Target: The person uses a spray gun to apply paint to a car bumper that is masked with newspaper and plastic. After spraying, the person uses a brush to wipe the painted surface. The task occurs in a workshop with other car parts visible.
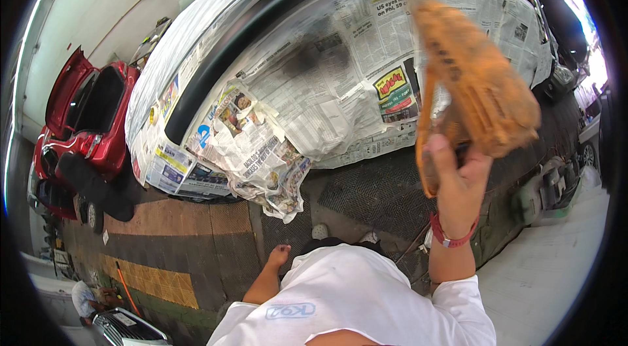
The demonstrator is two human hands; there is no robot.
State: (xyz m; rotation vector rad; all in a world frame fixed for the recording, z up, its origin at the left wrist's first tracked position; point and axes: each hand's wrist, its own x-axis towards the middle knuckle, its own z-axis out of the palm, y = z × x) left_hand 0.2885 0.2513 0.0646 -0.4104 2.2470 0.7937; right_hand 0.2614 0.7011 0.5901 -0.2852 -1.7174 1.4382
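My right hand (458, 172) grips a dusty orange object (481, 77) by its lower end and holds it raised. The object has a boxy, ribbed body and a narrow bar along its left side; motion blur hides its exact kind. Behind it is a car covered in taped newspaper (314, 97), with a dark overspray patch on the sheets. A glossy black curved strip (216, 74) runs bare between the newspaper and a white plastic cover (157, 77). Low beside my body hangs my left hand (279, 255), its fingers curled, with nothing visible in them.
At the left stands a red car (91, 110) with its rear hatch raised. A loose grille (127, 327) and a crouching person (88, 300) are at the lower left. Dark perforated matting (366, 199) covers the floor. Assorted parts (556, 189) lie at the right.
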